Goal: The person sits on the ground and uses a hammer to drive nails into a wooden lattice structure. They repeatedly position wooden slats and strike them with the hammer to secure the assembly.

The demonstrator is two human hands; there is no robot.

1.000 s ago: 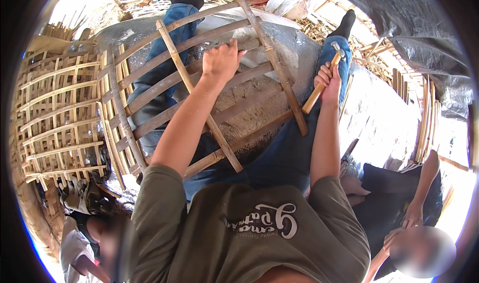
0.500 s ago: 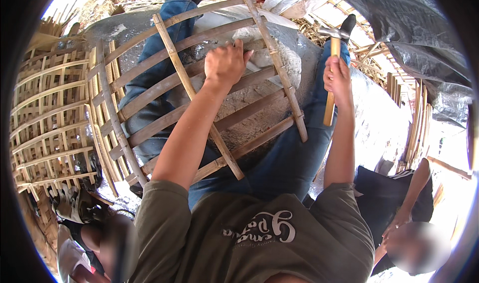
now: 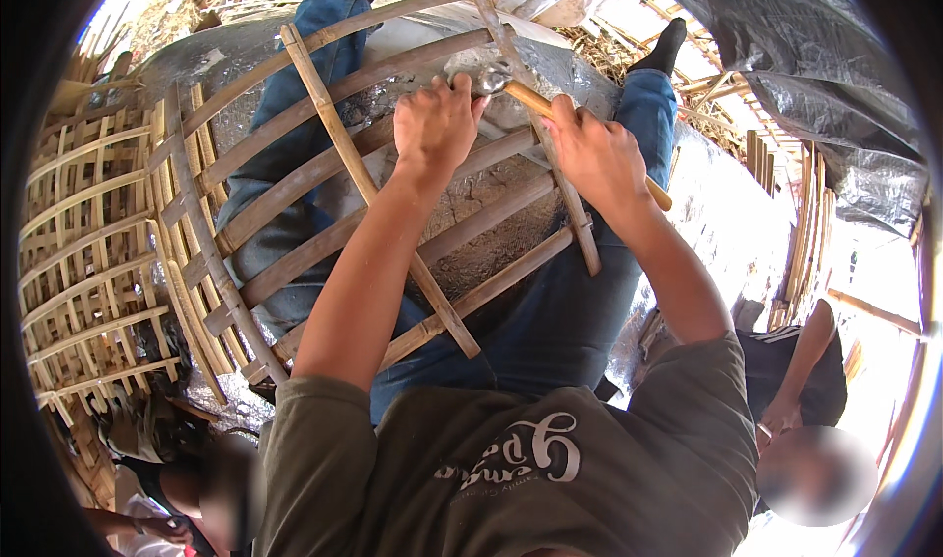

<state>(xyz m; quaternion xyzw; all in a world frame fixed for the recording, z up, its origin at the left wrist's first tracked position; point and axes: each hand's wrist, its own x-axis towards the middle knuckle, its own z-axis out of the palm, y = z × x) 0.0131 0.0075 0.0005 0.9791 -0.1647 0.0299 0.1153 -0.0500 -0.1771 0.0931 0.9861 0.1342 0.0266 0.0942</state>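
A lattice panel of bamboo strips (image 3: 340, 130) lies across my outstretched legs. My left hand (image 3: 432, 125) is at its far middle, fingers curled down on a cross strip. Whether those fingers pinch something small is hidden. My right hand (image 3: 597, 154) is wrapped round the wooden handle of a hammer (image 3: 530, 98). The metal hammer head is down by my left fingertips, near the panel's right upright strip. Beneath that spot, a pale stone block shows partly between the strips.
Other woven bamboo panels (image 3: 98, 223) stand at the left. Dark plastic sheeting (image 3: 835, 76) hangs at the far right. One person (image 3: 801, 370) sits close at my lower right, another (image 3: 162, 528) at my lower left. Straw and bamboo scraps lie beyond my feet.
My right hand has swung the hammer from upright at the right down and leftward to my left fingertips. My left hand stays at nearly the same place on the panel.
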